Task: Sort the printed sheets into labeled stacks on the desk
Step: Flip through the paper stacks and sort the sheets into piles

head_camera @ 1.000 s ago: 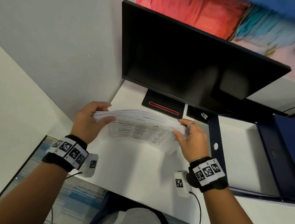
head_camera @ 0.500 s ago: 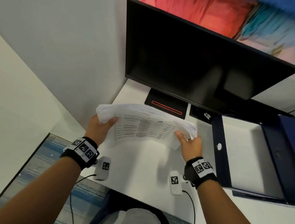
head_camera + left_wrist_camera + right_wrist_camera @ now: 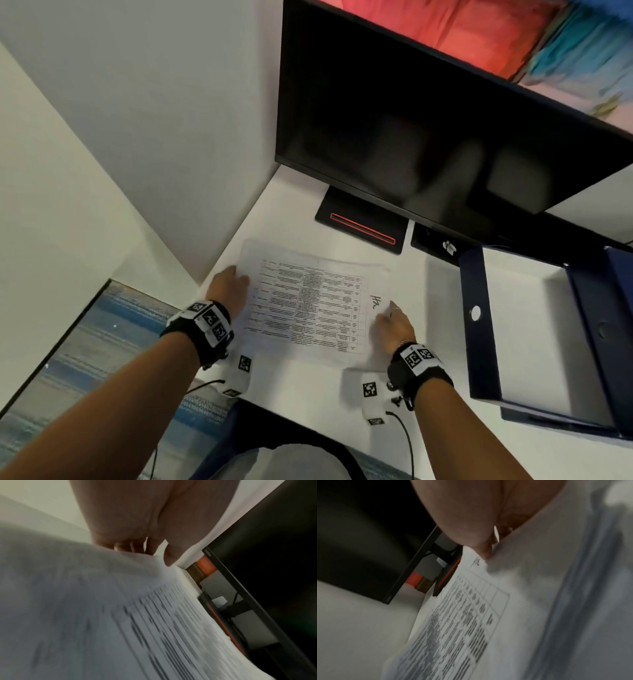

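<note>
A stack of printed sheets [image 3: 308,301] lies flat on the white desk [image 3: 308,394], its top page a printed table with a handwritten mark near the right edge. My left hand [image 3: 227,286] holds the stack's left edge; in the left wrist view its thumb lies on the paper [image 3: 154,615] and the fingers [image 3: 135,546] sit behind the edge. My right hand [image 3: 390,318] holds the right edge. In the right wrist view its thumb tip [image 3: 485,553] presses on the top sheet [image 3: 471,615] beside the mark, and its other fingers are mostly hidden.
A dark monitor [image 3: 428,137] on a black base [image 3: 359,222] stands just behind the stack. An open dark blue box file [image 3: 476,308] lies on the desk to the right. A white partition [image 3: 137,137] bounds the desk on the left.
The stack was held up in the air between both hands; it has come down and now lies flat on the desk, with both hands lower and still at its edges.
</note>
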A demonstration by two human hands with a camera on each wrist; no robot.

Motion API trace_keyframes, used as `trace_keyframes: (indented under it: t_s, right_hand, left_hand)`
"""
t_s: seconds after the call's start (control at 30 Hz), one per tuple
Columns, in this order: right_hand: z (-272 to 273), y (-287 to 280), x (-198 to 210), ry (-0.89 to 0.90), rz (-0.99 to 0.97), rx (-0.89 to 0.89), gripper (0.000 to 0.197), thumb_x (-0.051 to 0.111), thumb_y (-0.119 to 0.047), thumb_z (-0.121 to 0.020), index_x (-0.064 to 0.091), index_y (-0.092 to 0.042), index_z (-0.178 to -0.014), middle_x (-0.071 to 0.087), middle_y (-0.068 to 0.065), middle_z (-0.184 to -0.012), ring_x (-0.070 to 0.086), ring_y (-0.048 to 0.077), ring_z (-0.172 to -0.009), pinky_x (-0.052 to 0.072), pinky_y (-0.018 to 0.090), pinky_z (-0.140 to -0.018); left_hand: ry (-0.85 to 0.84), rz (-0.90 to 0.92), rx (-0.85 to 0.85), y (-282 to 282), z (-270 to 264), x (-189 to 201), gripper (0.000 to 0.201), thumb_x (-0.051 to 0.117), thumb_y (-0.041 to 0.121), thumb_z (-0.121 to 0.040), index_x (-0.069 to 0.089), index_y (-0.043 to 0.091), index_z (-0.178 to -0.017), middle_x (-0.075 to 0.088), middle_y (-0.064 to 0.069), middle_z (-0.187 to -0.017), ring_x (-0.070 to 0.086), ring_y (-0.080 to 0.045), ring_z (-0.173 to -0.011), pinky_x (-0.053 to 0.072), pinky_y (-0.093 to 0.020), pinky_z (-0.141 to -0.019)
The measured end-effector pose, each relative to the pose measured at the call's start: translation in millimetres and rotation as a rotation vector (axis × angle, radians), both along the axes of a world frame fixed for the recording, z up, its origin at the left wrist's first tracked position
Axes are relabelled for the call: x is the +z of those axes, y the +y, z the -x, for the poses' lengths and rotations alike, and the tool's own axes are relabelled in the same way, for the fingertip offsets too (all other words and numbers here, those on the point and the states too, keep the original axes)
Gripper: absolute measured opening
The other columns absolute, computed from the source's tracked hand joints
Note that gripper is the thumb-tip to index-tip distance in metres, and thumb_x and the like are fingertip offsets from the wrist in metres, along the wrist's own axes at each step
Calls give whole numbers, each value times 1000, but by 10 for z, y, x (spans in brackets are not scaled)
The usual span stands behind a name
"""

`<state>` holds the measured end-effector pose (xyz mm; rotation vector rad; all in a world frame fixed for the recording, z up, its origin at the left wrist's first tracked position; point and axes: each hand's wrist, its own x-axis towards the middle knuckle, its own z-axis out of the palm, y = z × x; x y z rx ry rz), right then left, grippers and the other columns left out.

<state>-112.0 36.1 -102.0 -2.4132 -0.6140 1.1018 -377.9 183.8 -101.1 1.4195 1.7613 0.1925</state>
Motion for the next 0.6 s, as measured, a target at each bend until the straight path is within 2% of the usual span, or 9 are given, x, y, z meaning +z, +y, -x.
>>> trace_keyframes:
  t_s: [0.07, 0.1, 0.2, 0.27, 0.33, 0.43, 0.5, 0.53, 0.6]
  right_hand:
    - [9, -29, 8, 46, -1, -67, 54, 34, -16, -100, 27, -21, -154, 41, 0, -151, 41, 26, -138, 26, 25, -113]
    - [2, -25, 2, 44, 3, -71, 54, 35, -15, -101, 26, -21, -154, 39, -1, -152, 38, 25, -140, 25, 25, -113]
    - [-44, -10, -38, -31, 18, 2, 42, 36, -17, -98, 48, -21, -138, 53, 3, -141, 51, 28, -127, 38, 34, -111]
    - [-69, 2, -102, -41, 13, 16, 37, 40, -20, -95, 53, -18, -129, 59, 6, -131, 57, 29, -118, 44, 39, -105]
    - [-70, 49, -69, -8, -15, -23, 36, 47, -22, -94, 56, -12, -128, 61, 9, -129, 59, 30, -115, 46, 41, -104]
    - [-107, 161, 141, -10, -215, -105, 25, 54, -16, -96, 61, -6, -117, 67, 11, -116, 62, 28, -107, 48, 37, -99]
    - [-100, 213, 408, -55, -408, -146, 21, 54, -15, -97, 59, -9, -117, 68, 6, -112, 62, 23, -104, 48, 34, -95]
    - [-75, 227, 550, -60, -496, -169, 18, 54, -14, -98, 58, -11, -115, 68, 2, -108, 64, 18, -100, 50, 31, -90]
    - [-46, 222, 730, -51, -633, -215, 11, 54, -14, -99, 56, -13, -109, 67, -7, -96, 64, 5, -88, 52, 17, -75]
  left_hand:
    - [8, 52, -11, -70, 6, -31, 46, 46, 17, -97, 40, 0, -139, 51, -24, -137, 51, -40, -123, 39, -42, -102]
    - [3, 54, -20, -73, 44, -64, 47, 44, 16, -98, 38, 0, -142, 49, -23, -140, 49, -39, -125, 38, -42, -104]
    - [-16, 90, 14, -75, 149, -73, 48, 42, 13, -98, 37, 6, -145, 51, -20, -141, 51, -37, -126, 40, -38, -102]
    - [5, 135, 26, -125, 130, -33, 44, 47, 16, -97, 40, 3, -139, 54, -22, -133, 53, -38, -120, 40, -37, -93]
    - [7, 113, -2, -149, 92, 34, 40, 51, 21, -97, 47, -1, -131, 55, -22, -131, 53, -38, -120, 40, -36, -94]
    - [-136, -72, 3, -125, 45, 244, 29, 52, 19, -98, 51, 3, -123, 61, -14, -118, 57, -35, -113, 42, -34, -87]
    - [-273, -240, 40, -131, 18, 423, 26, 50, 14, -99, 49, 6, -124, 59, -2, -110, 59, -25, -103, 44, -22, -78]
    - [-327, -316, 61, -138, 7, 527, 26, 49, 13, -100, 48, 8, -125, 58, 2, -108, 59, -18, -96, 42, -13, -71]
    - [-376, -442, 76, -137, 19, 632, 25, 50, 16, -100, 51, 8, -123, 61, 5, -106, 59, -9, -88, 43, -8, -68]
